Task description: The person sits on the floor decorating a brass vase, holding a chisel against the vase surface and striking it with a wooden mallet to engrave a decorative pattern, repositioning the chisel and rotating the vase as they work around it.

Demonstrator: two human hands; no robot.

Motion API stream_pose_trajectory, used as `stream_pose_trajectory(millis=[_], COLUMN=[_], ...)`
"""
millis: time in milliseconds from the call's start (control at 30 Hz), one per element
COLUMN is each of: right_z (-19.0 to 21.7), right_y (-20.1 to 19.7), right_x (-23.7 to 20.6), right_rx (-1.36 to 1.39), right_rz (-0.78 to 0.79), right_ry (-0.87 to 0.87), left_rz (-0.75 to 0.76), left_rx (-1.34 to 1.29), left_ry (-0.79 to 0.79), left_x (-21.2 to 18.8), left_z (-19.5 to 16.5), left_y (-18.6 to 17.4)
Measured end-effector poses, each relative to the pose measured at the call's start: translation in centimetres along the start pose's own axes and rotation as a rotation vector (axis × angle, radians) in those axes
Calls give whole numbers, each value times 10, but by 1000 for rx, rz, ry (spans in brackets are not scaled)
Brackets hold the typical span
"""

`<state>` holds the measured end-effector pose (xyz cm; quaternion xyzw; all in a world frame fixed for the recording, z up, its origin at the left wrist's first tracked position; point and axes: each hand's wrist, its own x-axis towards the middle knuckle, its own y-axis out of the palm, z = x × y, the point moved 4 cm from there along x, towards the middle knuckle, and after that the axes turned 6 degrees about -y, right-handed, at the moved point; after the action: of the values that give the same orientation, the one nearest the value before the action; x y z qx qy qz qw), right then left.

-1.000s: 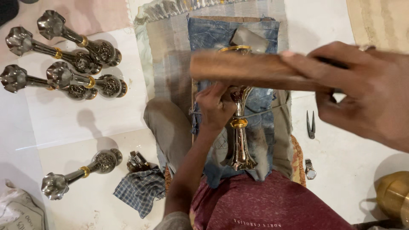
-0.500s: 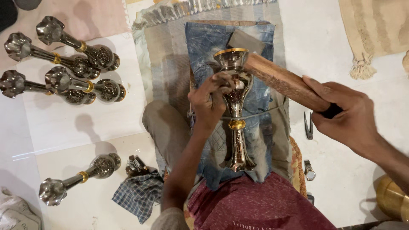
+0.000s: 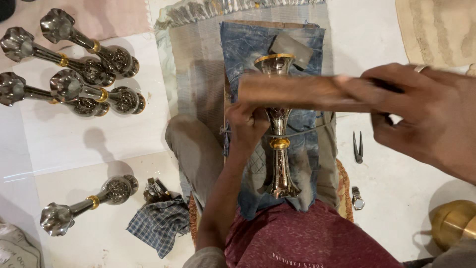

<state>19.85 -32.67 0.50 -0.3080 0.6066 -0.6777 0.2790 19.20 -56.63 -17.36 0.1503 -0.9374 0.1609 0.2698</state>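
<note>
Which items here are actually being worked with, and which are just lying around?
In use:
- metal vase stem, gripped by the left hand
- wooden bat, held in the right hand
- denim pad under the stem

Lying about:
- finished stems on the floor
- lone stem
- checked cloth
- tweezers
- wristwatch
- brass pot

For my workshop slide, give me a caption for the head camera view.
Left hand steadies a metal vase on denim cloth while the right hand holds a wooden stick across it.

Goblet (image 3: 278, 144) on denim cloth (image 3: 248, 44); 4 stands (image 3: 74, 74) far left; pliers (image 3: 358, 147), watch (image 3: 357, 198) right.
</note>
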Motion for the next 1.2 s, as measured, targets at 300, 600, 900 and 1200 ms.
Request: stream_pose_trajectory(millis=[300,600,900,1200], right_z=[34,36,73,123], right_y=[-29,-22,175,217], right_x=[50,35,-59,-126], right_rx=[-320,-627,1043,617], right_rz=[231,523,-236,-475], right_ry=[-73,-106,148,267], left_rz=[-277,-416,-515,-308], left_rx=[39,-205,-1079,-940], left_ry=[-164,-235,-511,-499], left_x=[-29,-46,-35,-27], left_z=[-18,1,49,1], left_y=[6,9,-6,6])
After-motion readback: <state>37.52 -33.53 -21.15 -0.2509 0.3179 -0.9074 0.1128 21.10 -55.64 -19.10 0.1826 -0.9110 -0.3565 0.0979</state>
